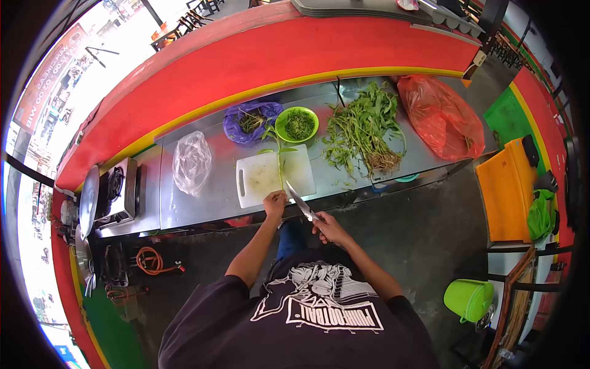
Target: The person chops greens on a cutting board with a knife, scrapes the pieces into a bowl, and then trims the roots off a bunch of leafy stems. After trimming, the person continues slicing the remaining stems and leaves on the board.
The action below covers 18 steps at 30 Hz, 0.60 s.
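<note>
My left hand [275, 204] is closed at the near edge of a white cutting board [250, 198], pinching the lower end of a leafy green stalk [281, 165]. The stalk lies across the board, its leaves pointing away from me. To its right, my right hand [330, 229] grips the handle of a kitchen knife [298, 199], whose blade tip points at the board close to the stalk. Beyond the board stands a green bowl [299, 125] of chopped greens. Beside the bowl, an open purple plastic bag [233, 128] holds stems and leaves.
A large bunch of leafy greens [369, 126] with roots lies right of the board, next to a red plastic bag [439, 117]. A clear plastic bag [192, 163] and a gas stove [120, 190] are on the left. A red wall [276, 46] borders the steel counter [215, 206].
</note>
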{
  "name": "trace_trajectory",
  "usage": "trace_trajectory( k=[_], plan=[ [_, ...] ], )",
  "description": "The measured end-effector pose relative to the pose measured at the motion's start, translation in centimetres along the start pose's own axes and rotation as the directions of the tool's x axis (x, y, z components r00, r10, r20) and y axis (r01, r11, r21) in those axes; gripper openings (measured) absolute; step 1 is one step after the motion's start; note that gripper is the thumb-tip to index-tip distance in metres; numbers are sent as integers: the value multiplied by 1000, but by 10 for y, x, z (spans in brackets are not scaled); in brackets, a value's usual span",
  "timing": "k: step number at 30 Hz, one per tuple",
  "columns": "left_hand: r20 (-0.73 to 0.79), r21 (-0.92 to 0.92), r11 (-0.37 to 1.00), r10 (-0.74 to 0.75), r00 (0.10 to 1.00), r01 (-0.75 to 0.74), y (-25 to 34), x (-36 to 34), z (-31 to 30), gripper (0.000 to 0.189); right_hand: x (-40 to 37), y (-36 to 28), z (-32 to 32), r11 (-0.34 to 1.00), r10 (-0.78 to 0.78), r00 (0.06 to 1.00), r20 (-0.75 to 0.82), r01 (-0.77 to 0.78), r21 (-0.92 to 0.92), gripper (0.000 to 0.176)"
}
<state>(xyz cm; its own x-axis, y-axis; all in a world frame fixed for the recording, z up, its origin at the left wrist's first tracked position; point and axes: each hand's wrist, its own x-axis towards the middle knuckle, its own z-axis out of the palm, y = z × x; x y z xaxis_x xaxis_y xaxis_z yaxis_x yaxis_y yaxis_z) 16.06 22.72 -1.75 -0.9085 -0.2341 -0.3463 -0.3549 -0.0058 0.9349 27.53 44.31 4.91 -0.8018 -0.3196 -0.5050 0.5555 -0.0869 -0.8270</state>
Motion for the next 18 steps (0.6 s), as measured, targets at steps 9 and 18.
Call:
trace_trajectory(
  k=[9,18],
  plan=[
    [-103,194,964,202,974,-179,-9,-15,3,20,7,-19,7,994,87,996,6,-87,64,31],
    [-97,201,955,241,966,-219,-9,-9,0,20,11,-29,2,975,138,987,76,-149,166,31]
  ],
)
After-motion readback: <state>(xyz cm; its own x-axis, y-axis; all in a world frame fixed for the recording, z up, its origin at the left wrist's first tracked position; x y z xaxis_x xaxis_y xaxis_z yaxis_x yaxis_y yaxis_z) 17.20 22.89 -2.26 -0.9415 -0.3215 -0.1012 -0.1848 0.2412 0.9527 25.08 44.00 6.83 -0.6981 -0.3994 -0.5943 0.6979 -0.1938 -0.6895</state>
